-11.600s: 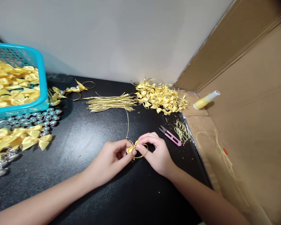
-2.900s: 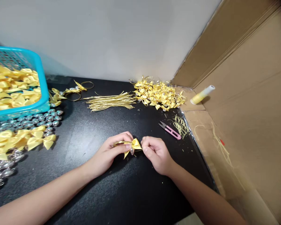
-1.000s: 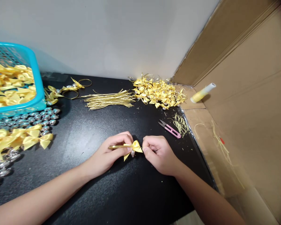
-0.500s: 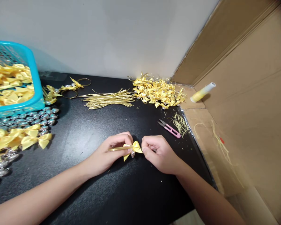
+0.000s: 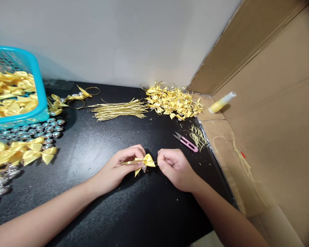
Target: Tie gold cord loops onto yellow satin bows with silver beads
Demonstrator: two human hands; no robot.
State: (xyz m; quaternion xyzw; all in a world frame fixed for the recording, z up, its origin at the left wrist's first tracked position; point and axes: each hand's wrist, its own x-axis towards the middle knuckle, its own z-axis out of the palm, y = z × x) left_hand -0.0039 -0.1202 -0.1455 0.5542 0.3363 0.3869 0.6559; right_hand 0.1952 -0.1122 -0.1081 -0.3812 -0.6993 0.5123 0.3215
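Observation:
My left hand (image 5: 126, 163) pinches a yellow ribbon bow (image 5: 149, 160) between thumb and fingers, low over the black table. A small silvery bell-like bead (image 5: 144, 168) hangs under the bow's knot. Gold cord (image 5: 128, 162) lies along my left thumb and passes by the bow. To the right, my right hand (image 5: 173, 168) is closed, its thumb and forefinger on the thin cord end that sticks out of the bow. A short stretch of cord shows between the bow and my right fingertips; the rest is hidden in the fist.
Left: a turquoise basket (image 5: 38, 85) of yellow bows, rows of silvery beads (image 5: 48, 128) and loose bows (image 5: 36, 153). Further back: gold cords (image 5: 119, 109) and a pile of finished-looking bows (image 5: 173, 101). Right: pink thread snips (image 5: 185, 141), thread scraps (image 5: 198, 137), a yellow thread spool (image 5: 221, 103), cardboard (image 5: 273, 113).
My right hand has shifted slightly right, away from the bow, so more cord shows between them. The bow and left fingers have moved a little left.

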